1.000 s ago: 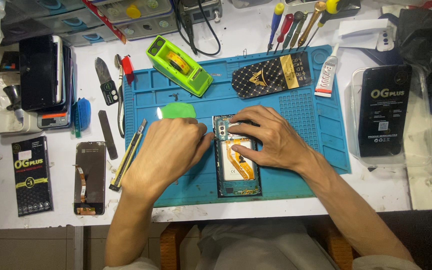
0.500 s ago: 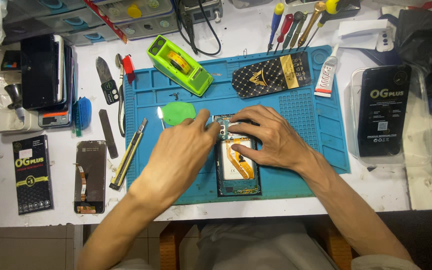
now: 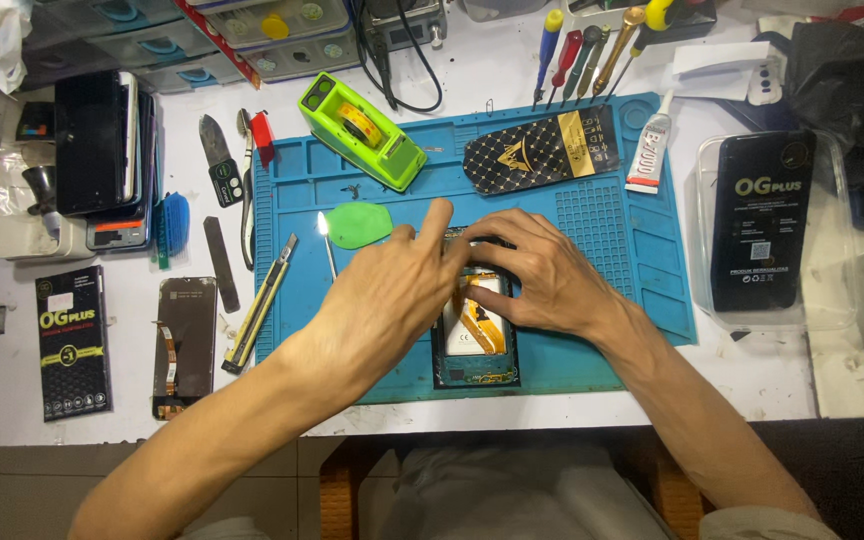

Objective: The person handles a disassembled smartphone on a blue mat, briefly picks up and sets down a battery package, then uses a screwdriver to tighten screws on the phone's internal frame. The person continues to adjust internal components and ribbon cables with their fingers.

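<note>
Phone: my opened phone (image 3: pixel 476 340) lies on the blue mat (image 3: pixel 592 290), near the middle of the table (image 3: pixel 512 70).
Left hand (image 3: pixel 392 295): fingers curled down on its far end, holding nothing.
Right hand (image 3: pixel 542 275): pressing flat on its far end.
Handling: light, stiff, fragile inside; I'd grip the edges.
Nearby: green pick (image 3: pixel 355 224) just left.

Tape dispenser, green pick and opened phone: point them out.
Tape dispenser (image 3: pixel 363 131), head view, on its green body.
Green pick (image 3: pixel 355 224), head view, on its flat middle.
Opened phone (image 3: pixel 477 345), head view, on its exposed inside below the hands.
</note>
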